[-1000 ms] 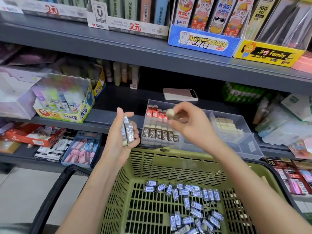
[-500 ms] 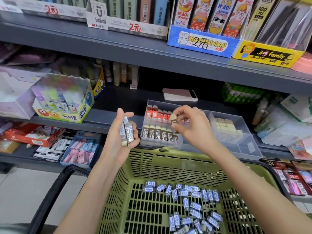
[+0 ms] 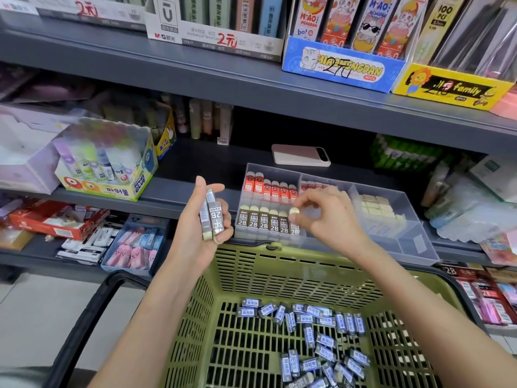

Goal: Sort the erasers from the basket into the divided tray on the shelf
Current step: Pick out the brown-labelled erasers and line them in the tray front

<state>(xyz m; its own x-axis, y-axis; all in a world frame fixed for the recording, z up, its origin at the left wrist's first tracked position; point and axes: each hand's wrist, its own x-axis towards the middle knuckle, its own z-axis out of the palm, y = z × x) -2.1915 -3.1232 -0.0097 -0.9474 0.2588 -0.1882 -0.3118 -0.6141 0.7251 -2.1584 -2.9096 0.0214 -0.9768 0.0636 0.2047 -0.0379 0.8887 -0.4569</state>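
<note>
Right hand [image 3: 328, 219] dropped from above divided tray [image 3: 411, 242] to near-left compartment; grip pinches eraser [image 3: 294, 211] at right end of 2B row [image 3: 263, 223], nearly seated; left hand [image 3: 200, 235] grip holds spares [image 3: 214, 219]; many left in basket [image 3: 279, 257]

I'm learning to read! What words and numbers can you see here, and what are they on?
"2B": erasers in the left hand
"2B": brown erasers in the tray
"POWER GLUE": glue box
"MIAOMENGDAN": blue box
"family": yellow box
"M&G" and "2元": white box
Basket erasers, their labels: too small to read
</note>
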